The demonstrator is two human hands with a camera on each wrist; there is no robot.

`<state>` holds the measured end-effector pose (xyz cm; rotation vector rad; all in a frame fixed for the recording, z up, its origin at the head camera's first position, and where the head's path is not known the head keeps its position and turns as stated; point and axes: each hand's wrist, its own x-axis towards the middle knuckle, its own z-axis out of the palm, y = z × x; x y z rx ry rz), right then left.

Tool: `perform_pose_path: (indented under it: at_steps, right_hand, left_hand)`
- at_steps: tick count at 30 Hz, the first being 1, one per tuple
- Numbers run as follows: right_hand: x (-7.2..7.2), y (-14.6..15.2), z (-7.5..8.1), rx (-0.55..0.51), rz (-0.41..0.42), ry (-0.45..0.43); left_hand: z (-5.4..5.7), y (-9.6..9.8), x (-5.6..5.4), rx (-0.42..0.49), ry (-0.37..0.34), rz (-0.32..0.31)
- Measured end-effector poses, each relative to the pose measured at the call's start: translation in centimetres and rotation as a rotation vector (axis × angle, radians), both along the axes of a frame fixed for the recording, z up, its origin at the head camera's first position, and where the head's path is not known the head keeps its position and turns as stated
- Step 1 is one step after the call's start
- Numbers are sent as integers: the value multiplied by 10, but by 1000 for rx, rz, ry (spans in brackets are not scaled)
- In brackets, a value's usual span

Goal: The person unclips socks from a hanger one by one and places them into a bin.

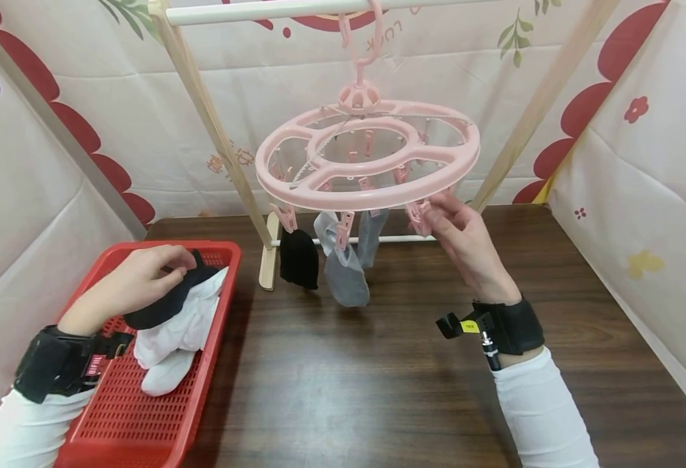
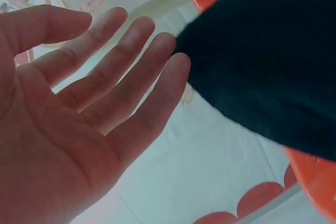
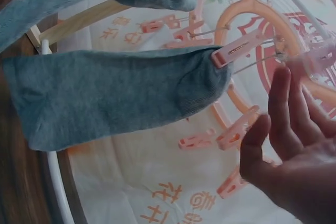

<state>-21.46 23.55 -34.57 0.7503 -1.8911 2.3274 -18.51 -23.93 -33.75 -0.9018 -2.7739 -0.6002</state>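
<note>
Over the red basket (image 1: 228, 312), my left hand (image 1: 138, 279) hovers with loosely bent fingers, next to a black sock-like garment (image 1: 170, 304) that lies on white socks (image 1: 187, 325). In the left wrist view its fingertips (image 2: 181, 66) come right to the edge of the black cloth (image 2: 257, 66), with nothing in the palm. My right hand (image 1: 465, 244) is raised to a pink clip (image 1: 419, 218) at the front right of a round pink hanger (image 1: 471, 146). In the right wrist view the fingers extend toward that clip (image 3: 315, 59), the thumb apart from it.
From the hanger's clips hang a black sock (image 1: 298, 260), a grey sock (image 1: 345, 279) and another grey sock (image 1: 372, 237). A wooden stand (image 1: 208, 117) with a white rod (image 1: 231, 13) carries the hanger above the brown table (image 1: 343, 390).
</note>
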Motion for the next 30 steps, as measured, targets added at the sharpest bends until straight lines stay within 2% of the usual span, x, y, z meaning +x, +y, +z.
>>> perform_pose_path:
  at_steps: [4, 9, 12, 16, 21, 30]
  right_hand:
    - [-2, -3, -7, 124, 101, 31]
    - [-2, -17, -23, 285, 167, 80]
    - [-1, -34, -35, 370, 169, 106]
    - [3, -59, -43, 470, 142, 167]
    - [9, -83, -37, 551, 77, 194]
    - [8, -108, -10, 560, -55, 290]
  left_hand:
    - [-5, 8, -2, 26, -33, -33]
    - [-9, 16, -3, 22, -89, -48]
    - [-9, 21, -4, 6, -133, -58]
    - [-10, 28, -5, -3, -158, -75]
    - [-14, 37, -9, -24, -157, -110]
    - [-19, 55, -16, -30, -159, -165]
